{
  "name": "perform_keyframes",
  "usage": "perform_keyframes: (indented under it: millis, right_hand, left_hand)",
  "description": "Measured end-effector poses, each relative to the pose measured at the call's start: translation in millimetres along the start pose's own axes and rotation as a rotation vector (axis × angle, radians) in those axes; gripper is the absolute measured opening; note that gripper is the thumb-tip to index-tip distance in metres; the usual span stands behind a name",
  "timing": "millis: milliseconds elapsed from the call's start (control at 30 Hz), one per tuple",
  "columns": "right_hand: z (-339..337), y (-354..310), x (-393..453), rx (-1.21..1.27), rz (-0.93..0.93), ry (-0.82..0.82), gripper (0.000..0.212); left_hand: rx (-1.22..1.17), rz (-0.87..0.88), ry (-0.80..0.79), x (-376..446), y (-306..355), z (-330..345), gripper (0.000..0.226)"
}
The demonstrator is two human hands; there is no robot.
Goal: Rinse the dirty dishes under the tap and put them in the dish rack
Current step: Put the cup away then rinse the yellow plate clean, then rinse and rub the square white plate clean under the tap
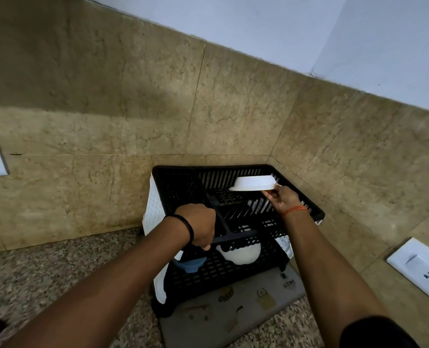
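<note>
My right hand (pixel 281 199) pinches the rim of a plain white bowl (pixel 255 183), inverted over the black dish rack's (pixel 293 199) upper tier. My left hand (pixel 201 228) grips the rack's front rail. The mat (pixel 233 320) reads "HOME".

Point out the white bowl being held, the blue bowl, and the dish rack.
white bowl (pixel 255 184), head view, its outer side wall.
blue bowl (pixel 189 264), head view, its visible side.
dish rack (pixel 233 167), head view, back rim.

Black slatted plastic dish rack (pixel 236 177), matt. Shallow white bowl (pixel 255 183), smooth, faint sheen. Speckled grey-brown stone worktop (pixel 58 267), grainy. Beige veined stone wall tiles (pixel 133 96), dull polish. Grey printed drying mat (pixel 233 312), soft-looking.
</note>
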State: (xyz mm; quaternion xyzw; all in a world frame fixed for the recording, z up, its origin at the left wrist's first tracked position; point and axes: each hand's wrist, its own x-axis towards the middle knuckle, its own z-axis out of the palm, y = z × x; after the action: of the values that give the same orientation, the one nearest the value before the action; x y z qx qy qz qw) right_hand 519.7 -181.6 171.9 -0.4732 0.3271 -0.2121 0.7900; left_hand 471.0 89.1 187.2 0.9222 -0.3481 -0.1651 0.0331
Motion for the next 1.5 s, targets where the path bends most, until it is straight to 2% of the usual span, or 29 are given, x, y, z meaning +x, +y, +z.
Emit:
perform_keyframes:
  millis: [67,167,267,300,433,533,600,667,733,800,867,967,1000,1067,1167,1267,1367,1500]
  right_hand:
    - [0,-2,9,-0.078,-0.021,0.039,0.039]
    - [-3,3,14,-0.342,-0.102,0.123,0.044]
    - [0,13,14,-0.639,-0.215,0.173,0.068]
    - [3,15,7,-0.73,-0.267,0.165,0.074]
    - [0,32,-31,-0.974,-0.4,-0.013,0.068]
    - [-13,41,-64,-1.1,-0.474,-0.096,0.059]
    - [-25,48,-94,-1.102,-0.58,-0.111,0.041]
    - [-40,61,-130,-1.059,-0.735,-0.14,0.028]
    - [-61,84,-161,-1.009,-0.824,-0.16,0.023]
    - [-85,114,-191,-0.996,-0.847,-0.205,0.023]
    - [-115,150,-217,-1.022,-0.779,-0.249,0.026]
    - [-162,201,-250,-1.09,-0.535,-0.23,0.031]
    - [-177,215,-260,-1.12,-0.463,-0.211,0.033]
    - [-202,236,-276,-1.176,-0.344,-0.141,0.044]
    - [-227,256,-292,-1.198,-0.2,-0.029,0.06]
    - [-239,267,-305,-1.153,-0.056,0.019,0.069]
    - [-249,281,-308,-1.041,0.036,0.059,0.062]
    - [-262,304,-304,-0.779,0.062,0.134,0.033]
  left_hand:
    - [-0.001,0.002,-0.004,2,-1,1,0.04]
    - [-0.001,-0.001,-0.01,2,-1,1,0.036]
    - [-0.001,-0.004,-0.004,1,-1,1,0.033]
    - [-0.003,-0.003,0.003,0,-1,1,0.032]
    - [-0.01,-0.013,0.018,-4,1,2,0.036]
    - [-0.003,-0.017,0.035,-8,1,3,0.025]
    - [0.018,-0.014,0.114,-14,2,8,0.014]
    - [0.049,-0.034,0.245,-23,8,19,0.015]
    - [0.111,-0.052,0.467,-36,17,43,0.017]
    - [0.148,-0.032,0.704,-43,19,76,0.043]
    - [0.111,0.017,0.729,-53,18,112,0.068]
    - [0.035,0.088,0.835,-75,23,155,0.057]
    - [-0.014,0.124,0.826,-81,27,173,0.054]
    - [-0.131,0.141,0.704,-94,33,210,0.054]
    - [-0.369,-0.01,0.419,-110,34,261,0.059]
    - [-0.547,-0.129,0.218,-123,38,293,0.062]
    - [-0.717,-0.233,0.186,-128,42,305,0.06]
    - [-0.923,-0.358,0.232,-121,40,311,0.046]
